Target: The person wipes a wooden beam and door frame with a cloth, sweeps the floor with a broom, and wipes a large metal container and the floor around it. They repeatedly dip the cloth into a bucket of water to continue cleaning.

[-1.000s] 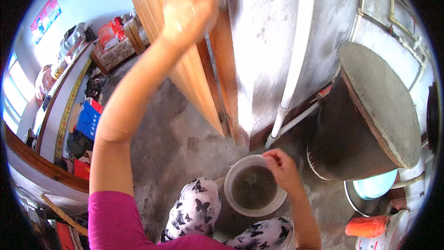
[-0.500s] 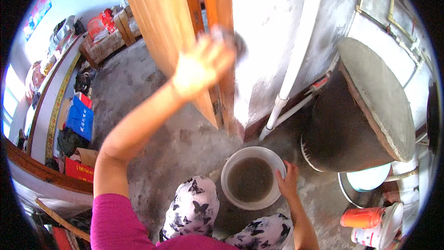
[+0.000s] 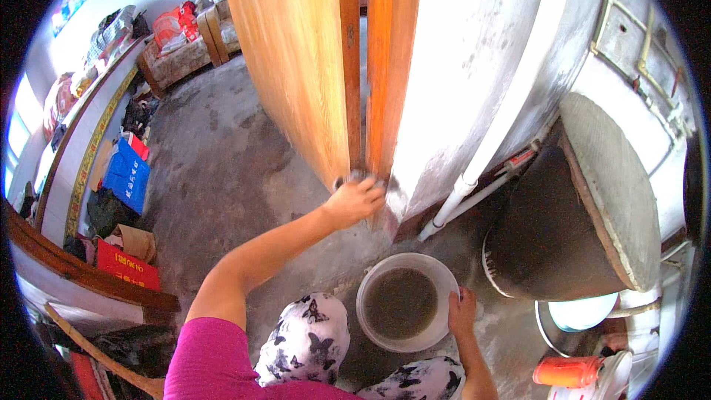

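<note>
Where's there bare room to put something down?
Bare floor stretches between the wooden door and the blue package. Beyond the bucket, at far right, it's crowded: dark vat, pale basin and orange container cluster together.

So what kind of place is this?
Probably somebody's home, maybe a workaday room opening onto a living area. There's a padded seat piled with bags in the far-left background, a white pipe running down the wall, and a big lidded vat on the right.

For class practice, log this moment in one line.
left hand: dark wad, low at door frame | right hand: bucket, by rim | inside: murky water
</note>
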### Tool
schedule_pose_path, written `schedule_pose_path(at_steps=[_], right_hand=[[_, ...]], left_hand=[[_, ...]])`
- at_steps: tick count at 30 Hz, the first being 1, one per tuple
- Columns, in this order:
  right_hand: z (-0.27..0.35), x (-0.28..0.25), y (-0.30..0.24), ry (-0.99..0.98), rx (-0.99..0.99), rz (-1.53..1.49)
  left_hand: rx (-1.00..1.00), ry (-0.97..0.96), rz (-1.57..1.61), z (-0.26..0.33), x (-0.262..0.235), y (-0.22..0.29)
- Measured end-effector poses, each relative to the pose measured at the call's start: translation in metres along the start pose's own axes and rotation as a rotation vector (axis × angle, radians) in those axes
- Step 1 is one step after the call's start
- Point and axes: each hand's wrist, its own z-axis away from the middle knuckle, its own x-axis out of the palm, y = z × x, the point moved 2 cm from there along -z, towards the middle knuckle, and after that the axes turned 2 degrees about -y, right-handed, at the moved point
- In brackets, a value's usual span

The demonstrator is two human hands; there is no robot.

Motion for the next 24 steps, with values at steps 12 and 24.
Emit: schedule_pose_path(at_steps=[12,24], right_hand=[[0.004,-0.002,0.005,0.052,0.104,-0.123],[0.004,-0.002,-0.016,0.084,0.102,-0.057]], left_hand=[[-0.161,1.506,0.181,-0.09,-0.312,-0.179],[-0.655,1.071,0.179,-0.072,-0.136,-0.095]])
